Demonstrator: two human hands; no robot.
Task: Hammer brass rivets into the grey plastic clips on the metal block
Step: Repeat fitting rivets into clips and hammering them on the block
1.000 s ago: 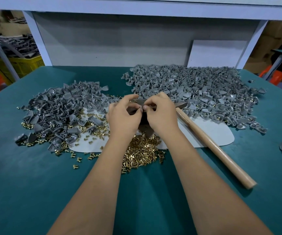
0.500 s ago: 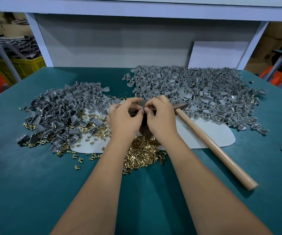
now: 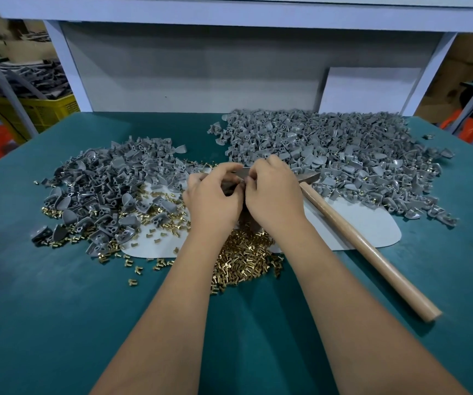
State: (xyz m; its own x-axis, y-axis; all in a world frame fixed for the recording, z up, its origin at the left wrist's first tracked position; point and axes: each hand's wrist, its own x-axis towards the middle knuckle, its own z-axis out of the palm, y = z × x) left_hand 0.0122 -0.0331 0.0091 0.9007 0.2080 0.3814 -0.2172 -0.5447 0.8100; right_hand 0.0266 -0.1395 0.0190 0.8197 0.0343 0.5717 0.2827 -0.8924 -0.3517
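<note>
Presently, contents of the green counter (image 3: 58, 323), listed.

Left hand (image 3: 212, 201) and right hand (image 3: 275, 195): side by side at centre, fingers curled, fingertips meeting over a small grey piece; each seems to pinch it, though what exactly sits between them is hidden.

Metal block (image 3: 246, 220): almost wholly covered by the hands; only a dark sliver shows beneath them.

Hammer (image 3: 366, 252): lying on the counter right of the right hand, head near the knuckles, wooden handle pointing toward the near right. Not held.

Brass rivets (image 3: 246, 260): loose heap just in front of the wrists, more scattered leftward.

Grey clips, left pile (image 3: 110, 189): mixed with rivets. Grey clips, right pile (image 3: 343, 155): larger, with brass showing along its right edge; likely the finished lot, though that is a guess.

White sheet (image 3: 372, 226): under the work area.

Progress, as judged: a clip and rivet being set up on the block, hammer blow not yet struck. Many clips remain; the job looks well under way, far from done.
</note>
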